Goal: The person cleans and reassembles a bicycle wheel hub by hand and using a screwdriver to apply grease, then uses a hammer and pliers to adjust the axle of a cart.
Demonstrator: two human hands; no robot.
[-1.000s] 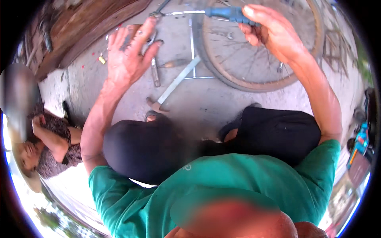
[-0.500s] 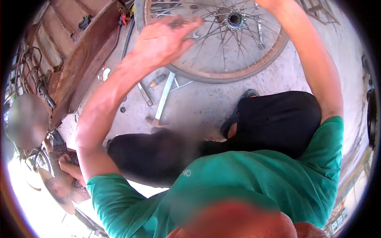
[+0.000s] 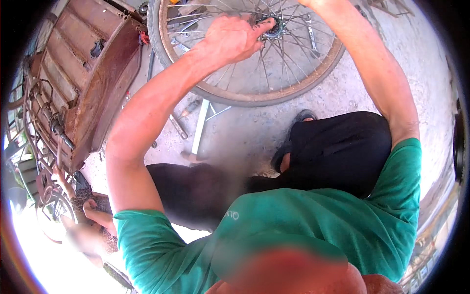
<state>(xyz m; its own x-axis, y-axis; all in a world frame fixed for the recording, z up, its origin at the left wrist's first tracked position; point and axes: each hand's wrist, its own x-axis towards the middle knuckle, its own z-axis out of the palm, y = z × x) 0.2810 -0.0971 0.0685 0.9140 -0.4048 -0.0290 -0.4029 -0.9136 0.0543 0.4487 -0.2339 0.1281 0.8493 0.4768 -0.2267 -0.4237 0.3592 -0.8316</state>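
A spoked bicycle wheel (image 3: 254,100) with a rusty rim and dark tyre is in front of me at the top of the view. My left hand (image 3: 235,39) reaches over the spokes. Its index finger is stretched onto the toothed hub (image 3: 275,28), with the thumb apart below it. I see nothing held in this hand, though its fingertips partly cover the hub. My right hand (image 3: 316,3) is at the top edge by the wheel's far right side. Its fingers are cut off, so their grip is hidden.
A wrench (image 3: 311,39) lies beyond the spokes. Nearer on the floor are a pale flat bar (image 3: 199,128) and a metal rod (image 3: 178,126). A rusty metal cart body (image 3: 93,73) fills the left. Another person's arm (image 3: 100,215) shows at lower left.
My left hand has moved right, from above the spokes onto the hub, and its index finger now touches there. The wheel appears slightly further left in view.
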